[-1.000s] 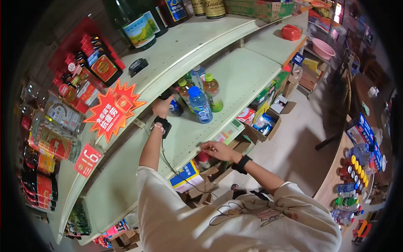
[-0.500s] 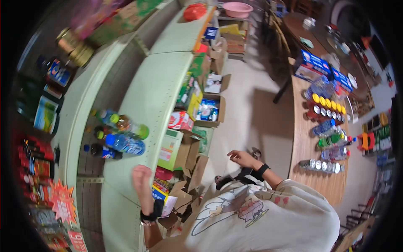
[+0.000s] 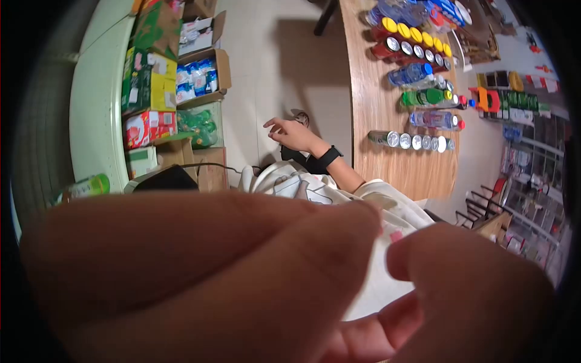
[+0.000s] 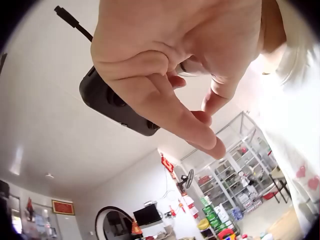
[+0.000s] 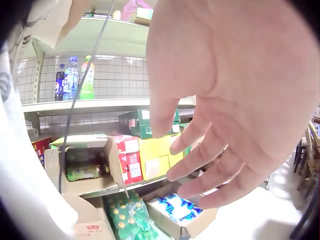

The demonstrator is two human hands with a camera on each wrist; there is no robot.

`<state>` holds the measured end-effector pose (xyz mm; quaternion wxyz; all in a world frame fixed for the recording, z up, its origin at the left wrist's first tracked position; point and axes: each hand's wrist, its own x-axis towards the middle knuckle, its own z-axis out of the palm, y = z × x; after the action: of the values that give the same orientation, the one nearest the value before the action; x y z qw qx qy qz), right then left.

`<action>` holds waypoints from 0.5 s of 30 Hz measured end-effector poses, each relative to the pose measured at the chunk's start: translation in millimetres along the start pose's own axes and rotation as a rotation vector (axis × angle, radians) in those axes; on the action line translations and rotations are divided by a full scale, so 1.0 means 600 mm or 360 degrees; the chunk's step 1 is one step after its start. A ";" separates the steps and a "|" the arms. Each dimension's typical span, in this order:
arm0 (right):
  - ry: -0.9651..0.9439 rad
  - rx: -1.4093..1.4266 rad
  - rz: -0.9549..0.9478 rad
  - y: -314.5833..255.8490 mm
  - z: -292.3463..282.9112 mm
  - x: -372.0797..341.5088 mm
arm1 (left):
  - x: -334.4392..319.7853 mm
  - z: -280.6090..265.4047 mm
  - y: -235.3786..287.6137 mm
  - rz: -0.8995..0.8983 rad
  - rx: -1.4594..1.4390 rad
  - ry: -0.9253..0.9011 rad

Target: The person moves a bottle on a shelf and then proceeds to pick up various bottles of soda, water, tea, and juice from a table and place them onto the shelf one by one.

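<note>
My left hand [image 3: 200,260] fills the lower part of the head view, very near the lens, its fingertips and thumb apart with nothing between them. In the left wrist view the same hand overlaps a black device [image 4: 112,102] with a cable, its fingers loosely bent. My right hand [image 3: 295,134] hangs over the floor between shelf and table, empty, fingers loosely spread. On the shelf in the right wrist view stand a dark bottle with a blue label [image 5: 59,86], a blue-labelled clear bottle [image 5: 71,81] and a green-labelled bottle [image 5: 87,82].
A wooden table [image 3: 393,172] at right carries rows of bottles and cans. Below the green-white shelf [image 3: 100,91] sit cartons, among them an open box of blue-white packets [image 3: 221,78] and green-wrapped bottles [image 3: 198,128]. A cable [image 5: 90,70] hangs before the shelf.
My left hand has left the dark bottle on the shelf and risen close to the head camera. The head view has swung right towards the table. My right hand has moved away from the shelf edge.
</note>
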<state>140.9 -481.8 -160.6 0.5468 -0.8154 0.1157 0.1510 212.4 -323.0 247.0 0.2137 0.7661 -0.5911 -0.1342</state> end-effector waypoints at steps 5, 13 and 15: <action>0.0178 0.0099 0.0090 0.049 -0.065 -0.018 | 0.106 0.005 -0.024 0.0174 -0.0214 -0.0312; 0.0524 0.0439 0.0207 0.103 -0.165 -0.032 | 0.310 -0.003 -0.047 0.0372 -0.0373 -0.0737; 0.0570 0.0528 0.0232 0.118 -0.185 -0.037 | 0.364 -0.005 -0.035 0.0415 -0.0411 -0.0878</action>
<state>108.4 -610.9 -173.0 0.6315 -0.7177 0.2925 0.0222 289.4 -528.5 249.4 0.1561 0.5854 -0.6979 -0.3820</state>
